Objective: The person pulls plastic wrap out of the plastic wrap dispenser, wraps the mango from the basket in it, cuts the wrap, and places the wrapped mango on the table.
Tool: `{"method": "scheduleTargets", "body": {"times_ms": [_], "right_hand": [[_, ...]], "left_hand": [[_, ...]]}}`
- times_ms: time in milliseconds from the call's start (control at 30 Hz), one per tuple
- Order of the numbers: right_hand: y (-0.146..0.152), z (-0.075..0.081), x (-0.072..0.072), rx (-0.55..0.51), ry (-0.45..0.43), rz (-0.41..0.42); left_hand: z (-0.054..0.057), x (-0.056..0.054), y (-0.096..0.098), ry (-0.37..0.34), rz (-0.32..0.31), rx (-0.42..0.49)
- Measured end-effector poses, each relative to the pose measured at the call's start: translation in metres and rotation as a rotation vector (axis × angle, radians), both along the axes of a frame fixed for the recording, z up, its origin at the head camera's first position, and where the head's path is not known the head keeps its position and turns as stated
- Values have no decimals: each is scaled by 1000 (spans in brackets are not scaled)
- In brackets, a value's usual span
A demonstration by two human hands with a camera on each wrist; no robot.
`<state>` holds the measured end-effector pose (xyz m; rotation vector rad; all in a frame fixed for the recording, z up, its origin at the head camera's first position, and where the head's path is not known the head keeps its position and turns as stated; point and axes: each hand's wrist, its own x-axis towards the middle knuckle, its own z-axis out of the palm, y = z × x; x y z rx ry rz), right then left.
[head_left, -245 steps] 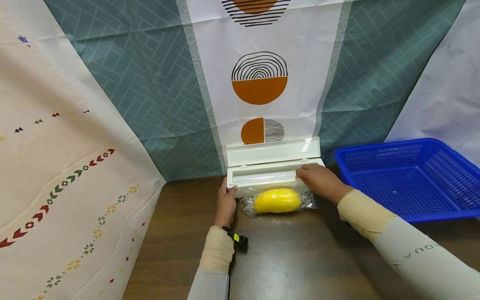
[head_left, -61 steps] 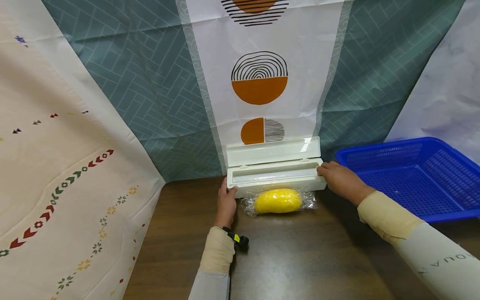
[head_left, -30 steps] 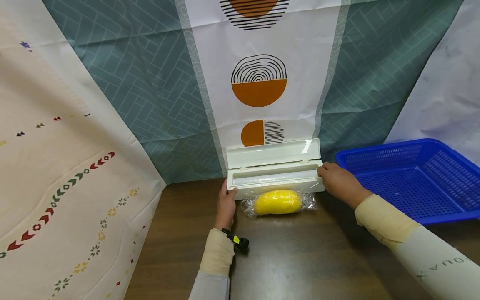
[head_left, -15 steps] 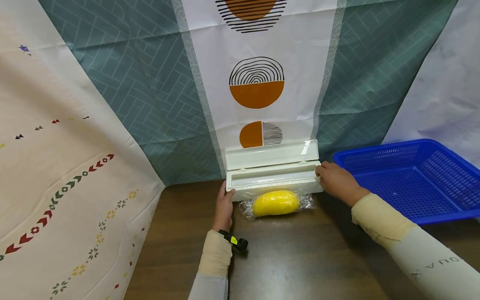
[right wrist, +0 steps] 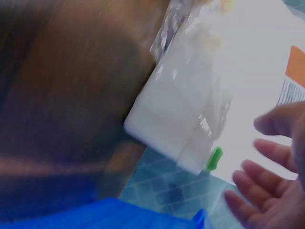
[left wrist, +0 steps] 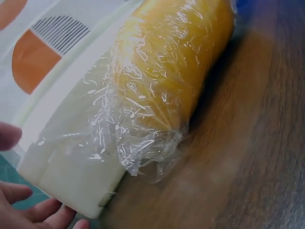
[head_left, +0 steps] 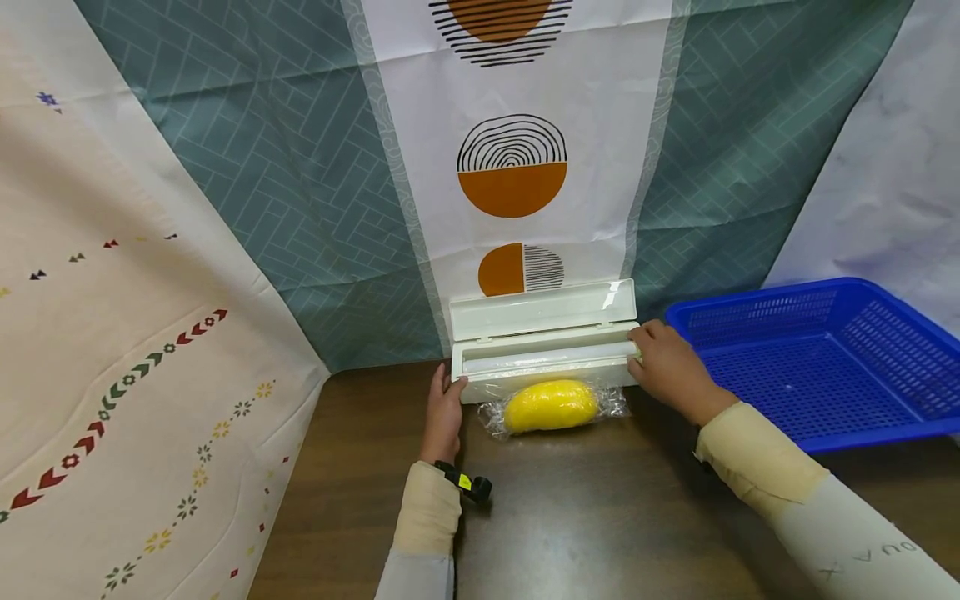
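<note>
A white cling film dispenser (head_left: 551, 375) stands with its lid (head_left: 543, 310) raised at the back. A film roll (head_left: 547, 357) lies inside. Against its front rests a yellow oblong thing (head_left: 551, 406) wrapped in clear film, also seen in the left wrist view as a yellow bundle (left wrist: 176, 52). My left hand (head_left: 442, 417) is at the dispenser's left end, thumb and fingers (left wrist: 50, 210) spread about the corner. My right hand (head_left: 671, 367) is by the right end; in the right wrist view its fingers (right wrist: 259, 183) are loosely bent and hold nothing. A small green tab (right wrist: 215, 159) shows there.
A blue perforated basket (head_left: 825, 442) stands to the right, close to my right hand. Patterned cloths (head_left: 300, 192) hang behind the brown table (head_left: 570, 517) and along its left side. A black wrist camera (head_left: 476, 489) is strapped to my left wrist.
From the dispenser's right end my right hand has loosened its hold. My left hand has drawn slightly away from the left end. Earlier, the right hand moved rightward along the dispenser.
</note>
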<state>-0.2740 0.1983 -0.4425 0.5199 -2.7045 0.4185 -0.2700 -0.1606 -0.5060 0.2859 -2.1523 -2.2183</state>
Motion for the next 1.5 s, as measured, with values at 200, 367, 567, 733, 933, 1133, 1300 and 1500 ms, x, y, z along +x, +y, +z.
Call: {"method": "scheduleTargets", "body": {"times_ms": [200,367,567,733,933,1133,1300,1500], "right_hand": [[-23,-3,14,-120,104,58],[-41,-11,30,-204,179,124],[-62,-21,46,-258,157,176],[-75,-30,55,-240,76,178],[-85,-36,59,-264,51,160],[-92,-38,60,-266,37,149],[-95,-42,60,-252,15,150],[-92,-45,57,-244,24,153]], "left_hand": [[15,7,7,89,182,-170],[34,21,21,208,250,-302],[50,41,39,310,142,-421],[51,53,50,315,-5,-545],[46,65,61,294,-115,-607],[40,69,68,323,-151,-629],[36,69,71,348,-191,-714],[33,68,74,342,-239,-820]]}}
